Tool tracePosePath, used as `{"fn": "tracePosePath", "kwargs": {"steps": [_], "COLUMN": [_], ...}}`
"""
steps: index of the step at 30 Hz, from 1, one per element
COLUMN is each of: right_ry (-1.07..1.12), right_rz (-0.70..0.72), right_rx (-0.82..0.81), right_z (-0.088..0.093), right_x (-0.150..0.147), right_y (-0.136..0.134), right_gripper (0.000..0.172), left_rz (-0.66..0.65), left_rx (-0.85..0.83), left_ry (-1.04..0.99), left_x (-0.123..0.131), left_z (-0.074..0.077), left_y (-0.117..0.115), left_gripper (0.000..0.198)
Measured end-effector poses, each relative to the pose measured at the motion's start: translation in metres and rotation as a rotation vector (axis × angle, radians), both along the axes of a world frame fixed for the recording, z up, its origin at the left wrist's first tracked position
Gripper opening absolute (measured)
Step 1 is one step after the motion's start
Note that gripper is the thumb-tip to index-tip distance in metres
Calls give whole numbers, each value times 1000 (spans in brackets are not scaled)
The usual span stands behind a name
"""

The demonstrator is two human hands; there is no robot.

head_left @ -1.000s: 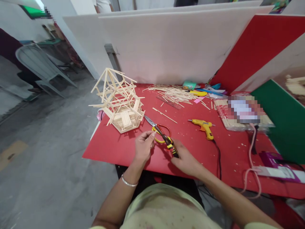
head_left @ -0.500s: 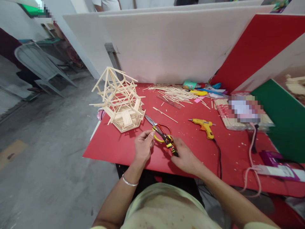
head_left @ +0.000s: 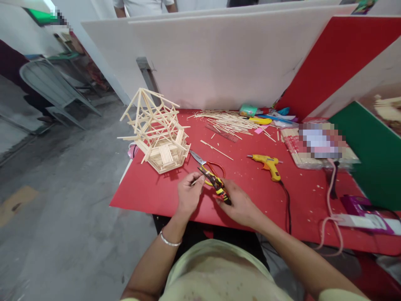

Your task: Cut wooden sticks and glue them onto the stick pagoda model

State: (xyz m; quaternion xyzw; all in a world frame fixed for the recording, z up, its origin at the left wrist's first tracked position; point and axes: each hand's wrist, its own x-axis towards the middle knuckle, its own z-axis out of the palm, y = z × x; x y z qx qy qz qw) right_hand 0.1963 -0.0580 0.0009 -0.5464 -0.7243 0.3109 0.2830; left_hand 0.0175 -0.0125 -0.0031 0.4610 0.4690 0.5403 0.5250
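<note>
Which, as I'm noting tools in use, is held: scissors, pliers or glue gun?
The pliers with black and yellow handles: the right hand holds them, while the scissors and the glue gun lie on the red table.

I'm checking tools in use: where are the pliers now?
In the head view, just below centre, the pliers are in the right hand, with the left hand near their tip.

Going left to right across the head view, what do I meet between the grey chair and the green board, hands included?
Grey chair → stick structure → left hand → right hand → yellow glue gun → green board.
</note>
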Motion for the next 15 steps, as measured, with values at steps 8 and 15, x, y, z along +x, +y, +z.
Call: {"fn": "tracePosePath", "kwargs": {"steps": [8,15], "right_ry": [-45,36], "right_rz": [-79,7], "right_rx": [-22,3], "right_z": [-9,-7], "right_x": [3,9], "right_y": [-3,-2], "right_gripper": [48,55], "left_rz": [35,-108], "left_rx": [230,175], "left_ry": [258,248], "left_x": [-6,-9], "left_z": [10,7], "left_y": [-10,-4], "left_gripper": [13,13]}}
